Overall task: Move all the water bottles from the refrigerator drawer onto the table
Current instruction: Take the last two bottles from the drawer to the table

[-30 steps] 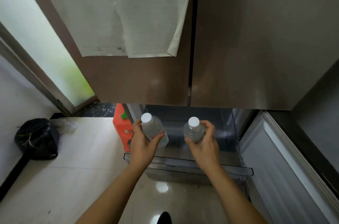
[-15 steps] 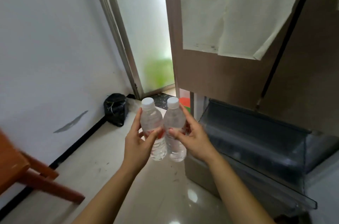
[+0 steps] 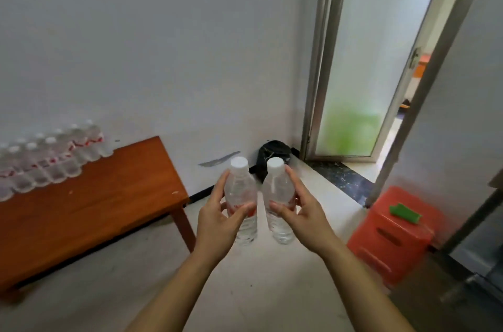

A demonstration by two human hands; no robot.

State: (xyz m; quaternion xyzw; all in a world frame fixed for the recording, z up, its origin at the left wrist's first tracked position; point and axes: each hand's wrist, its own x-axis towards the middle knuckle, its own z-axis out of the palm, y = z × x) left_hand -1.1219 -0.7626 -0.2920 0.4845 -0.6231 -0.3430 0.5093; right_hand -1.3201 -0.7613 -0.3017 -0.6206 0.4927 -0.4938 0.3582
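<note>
- two water bottles, one in each hand, both upright with white caps on top: left bottle [image 3: 241, 199] and right bottle [image 3: 279, 202], just beside each other, a narrow gap between, not touching as far as visible.
- left hand [image 3: 217, 218] wrapped around the middle of the left bottle, thumb across the red label, fingers behind; closed firmly on it.
- right hand [image 3: 300, 212] closed on the right bottle from its right side, thumb in front, fingers stretched up along the body toward the neck.
- both bottles in the air above the pale floor [image 3: 258, 291], not yet over any surface.
- wooden table [image 3: 89, 206] to the left of the hands and a little lower in the view; left hand nearer to it, so probably first to arrive.
- long axis of each bottle vertical, already right for standing on the base; likely only a sideways carry to the left and then a lowering.
- rows of bottles [image 3: 51, 157] already on the far left part of the table, against the wall; bare wood on the near, right part, probably enough place for two more.
- table corner and leg between hands and tabletop: some risk of knocking if too low.
- black bag [image 3: 273, 152] in the corner behind the caps, red stool [image 3: 392, 236] at right, both away from the path.
</note>
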